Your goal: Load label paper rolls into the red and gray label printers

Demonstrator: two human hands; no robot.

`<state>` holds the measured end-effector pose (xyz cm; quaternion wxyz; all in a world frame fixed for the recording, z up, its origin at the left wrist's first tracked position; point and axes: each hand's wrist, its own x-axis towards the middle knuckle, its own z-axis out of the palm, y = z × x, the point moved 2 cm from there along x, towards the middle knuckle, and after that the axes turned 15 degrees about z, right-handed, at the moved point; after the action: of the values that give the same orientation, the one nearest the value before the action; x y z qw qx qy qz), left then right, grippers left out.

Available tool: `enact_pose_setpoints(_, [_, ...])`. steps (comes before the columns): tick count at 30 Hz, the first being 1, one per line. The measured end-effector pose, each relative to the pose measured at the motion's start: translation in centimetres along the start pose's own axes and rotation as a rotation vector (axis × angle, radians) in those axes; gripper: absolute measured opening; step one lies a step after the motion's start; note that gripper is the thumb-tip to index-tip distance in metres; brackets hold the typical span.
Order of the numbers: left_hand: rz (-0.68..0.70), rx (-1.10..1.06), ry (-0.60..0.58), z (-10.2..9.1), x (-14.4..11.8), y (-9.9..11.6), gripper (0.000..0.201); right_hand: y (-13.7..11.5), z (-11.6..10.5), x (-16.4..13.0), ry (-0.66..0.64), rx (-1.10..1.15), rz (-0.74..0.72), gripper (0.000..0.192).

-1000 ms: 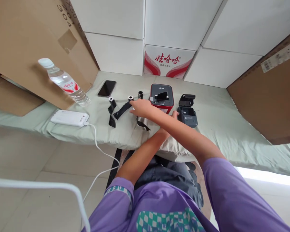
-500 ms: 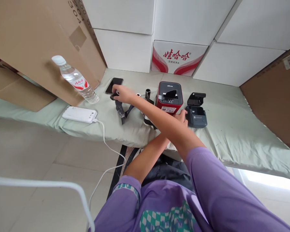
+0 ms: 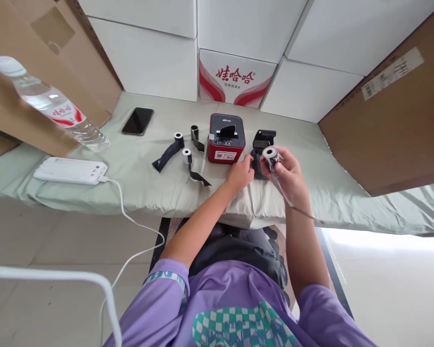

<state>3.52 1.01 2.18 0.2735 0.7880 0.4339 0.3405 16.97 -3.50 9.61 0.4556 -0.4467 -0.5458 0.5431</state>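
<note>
While my right hand (image 3: 288, 174) pinches a small black label roll (image 3: 270, 153) between thumb and fingertips, I see its loose tail hang down past the wrist toward the edge of the green-covered table (image 3: 332, 173). The roll sits lifted just in front of the dark open-lidded printer (image 3: 262, 140), which my hands partly hide. My left hand (image 3: 240, 174) rests on the cloth close beside it, fingers curled in narrow; I cannot tell whether they grip anything. Just left of that hand stands the red and black label printer (image 3: 225, 138). Further left, three more rolls (image 3: 186, 155) lie on the cloth with black strips trailing from them. A dark phone (image 3: 138, 121) lies near the back wall, a white power bank (image 3: 71, 170) with its cable sits near the front edge, and a water bottle (image 3: 50, 102) stands at far left.
</note>
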Motion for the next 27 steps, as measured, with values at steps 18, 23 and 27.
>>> enact_pose_setpoints(18, [0.026, -0.037, 0.003, -0.3, -0.2, 0.0, 0.042, 3.0, -6.8, 9.1, 0.163, -1.209, 0.098, 0.043])
enact_pose_setpoints(23, [0.022, -0.027, 0.0, -0.4, -0.2, 0.1, 0.039, 3.1, -6.8, 9.0, 0.242, -1.213, 0.128, 0.044])
enact_pose_setpoints(27, [0.01, -0.027, -0.012, -0.4, -0.2, 0.1, 0.04, 2.5, -7.4, 9.1, 0.253, -1.116, 0.033, 0.037])
